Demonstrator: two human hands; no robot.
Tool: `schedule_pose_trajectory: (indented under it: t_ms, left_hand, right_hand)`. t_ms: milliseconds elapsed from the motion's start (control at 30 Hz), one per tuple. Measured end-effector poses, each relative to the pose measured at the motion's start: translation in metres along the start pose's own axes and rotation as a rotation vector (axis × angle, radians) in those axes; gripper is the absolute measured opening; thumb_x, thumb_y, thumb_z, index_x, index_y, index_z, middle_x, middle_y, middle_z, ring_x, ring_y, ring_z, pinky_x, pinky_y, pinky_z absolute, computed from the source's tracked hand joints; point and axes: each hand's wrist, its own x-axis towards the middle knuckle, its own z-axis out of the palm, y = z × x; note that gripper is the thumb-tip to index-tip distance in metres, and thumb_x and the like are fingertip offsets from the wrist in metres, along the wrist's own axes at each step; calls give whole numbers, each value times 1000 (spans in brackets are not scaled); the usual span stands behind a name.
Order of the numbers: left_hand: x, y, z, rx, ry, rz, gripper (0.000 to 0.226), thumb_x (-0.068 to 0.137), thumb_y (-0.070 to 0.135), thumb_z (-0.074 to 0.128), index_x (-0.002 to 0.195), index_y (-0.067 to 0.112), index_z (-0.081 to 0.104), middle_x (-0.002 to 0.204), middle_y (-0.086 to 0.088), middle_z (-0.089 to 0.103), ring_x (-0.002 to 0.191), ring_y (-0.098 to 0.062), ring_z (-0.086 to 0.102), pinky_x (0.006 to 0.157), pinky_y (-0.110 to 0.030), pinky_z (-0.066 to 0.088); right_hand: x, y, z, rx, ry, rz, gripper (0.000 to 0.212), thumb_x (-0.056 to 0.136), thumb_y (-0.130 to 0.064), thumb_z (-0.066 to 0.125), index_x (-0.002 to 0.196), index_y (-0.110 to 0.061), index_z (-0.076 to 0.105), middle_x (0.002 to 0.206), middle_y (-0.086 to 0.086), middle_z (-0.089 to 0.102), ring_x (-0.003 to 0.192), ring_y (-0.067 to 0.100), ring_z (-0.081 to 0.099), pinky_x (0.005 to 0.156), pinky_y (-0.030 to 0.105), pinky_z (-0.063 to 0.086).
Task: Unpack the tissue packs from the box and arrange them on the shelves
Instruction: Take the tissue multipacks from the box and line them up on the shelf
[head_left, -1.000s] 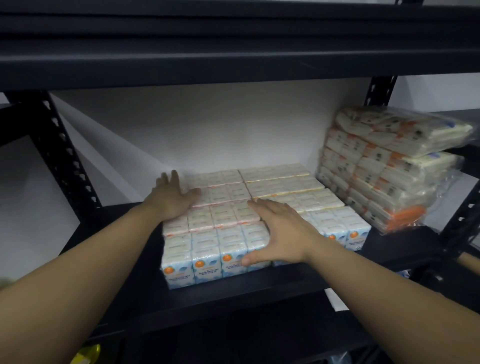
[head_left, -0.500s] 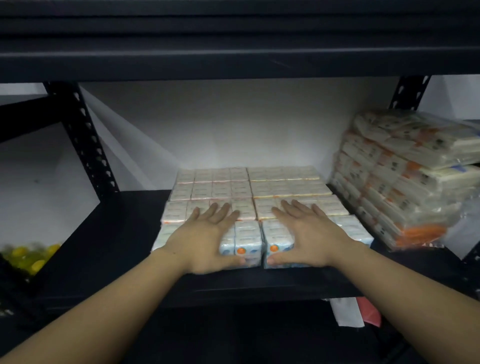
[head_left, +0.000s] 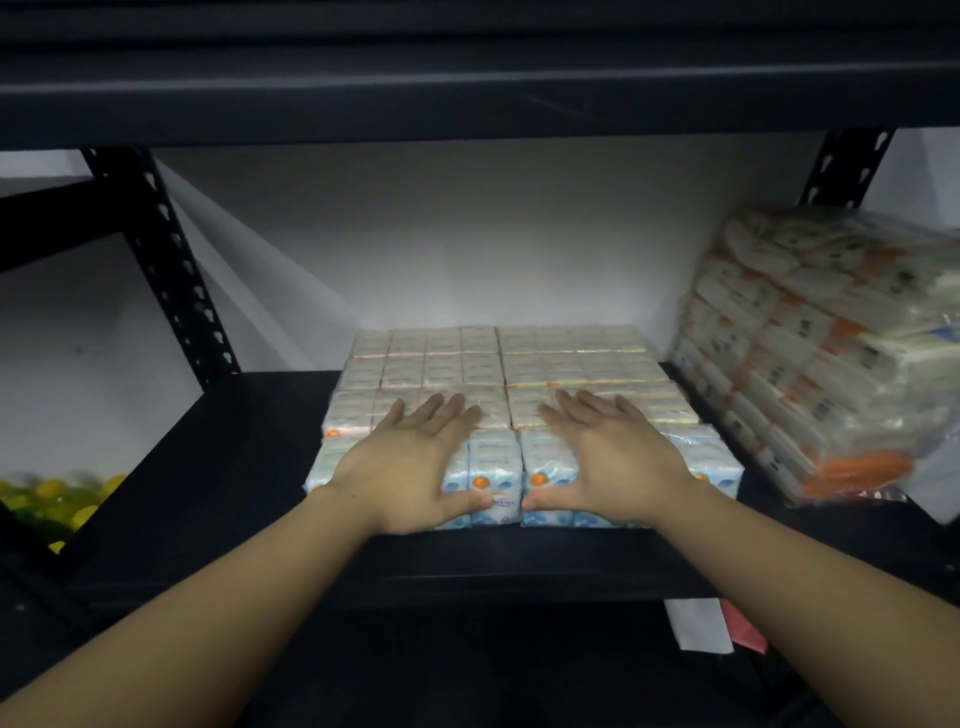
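Since a moment ago both palms barely shifted: left hand and right hand lie spread flat on the tissue packs, probably light, soft, slippery-wrapped; grip their sides.

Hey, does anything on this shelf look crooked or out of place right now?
The wrapped stack at the right leans and sags, its layers sliding unevenly. The flat tissue packs under the left hand and right hand sit in neat rows.

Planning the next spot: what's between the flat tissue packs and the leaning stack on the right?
Head view: only bare shelf separates tissue packs from stack.
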Motion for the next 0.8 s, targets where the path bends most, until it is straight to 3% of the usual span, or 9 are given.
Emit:
schedule_pose_trajectory:
  t_ms: [167,300,433,500,633,700,800]
  left_hand:
    - [-10,7,-8,-42,37,11,109,82,87,51,166,28,14,176,0,5,162,-22,4,131,-50,6]
    - [-20,8,-10,6,61,49,116,80,89,52,167,22,15,175,-3,13,161,-23,9,130,-48,5]
    - [-38,17,-10,-17,137,69,112,86,83,52,167,18,12,175,-5,10,162,-23,4,129,-46,-2]
    - [-56,28,-7,-82,214,81,101,93,72,53,167,17,12,175,-4,9,162,-20,2,128,-41,-7]
    - [-105,52,14,-234,356,128,84,98,53,58,166,19,22,174,0,13,161,-13,1,130,-35,-8]
    - [-129,66,31,-271,389,126,82,97,50,61,165,18,27,174,1,15,161,-12,2,130,-36,-4]
    - [-162,88,66,-288,354,81,82,97,48,63,164,18,28,173,1,18,160,-11,6,129,-33,-3]
  right_hand:
    - [-9,-8,-8,-2,-51,40,127,67,-102,39,165,-30,5,174,-2,-1,160,22,2,127,54,7]
    - [-17,-17,-13,-36,-85,96,131,62,-104,39,165,-33,1,174,-1,-3,160,26,1,126,59,3]
    - [-36,-33,-13,59,-16,139,131,61,-102,47,165,-35,2,174,2,-2,159,26,-2,127,56,1]
    - [-54,-43,-8,103,103,123,122,69,-97,49,165,-31,10,173,2,6,159,23,2,129,50,5]
    - [-104,-66,25,146,426,23,84,89,-74,52,155,-24,43,163,-1,39,154,19,25,127,42,19]
    - [-130,-77,49,184,475,-18,74,92,-66,57,150,-21,52,159,-1,45,152,20,32,125,45,24]
    - [-165,-89,87,274,408,-25,68,93,-60,60,148,-21,55,157,-3,47,152,16,32,125,41,24]
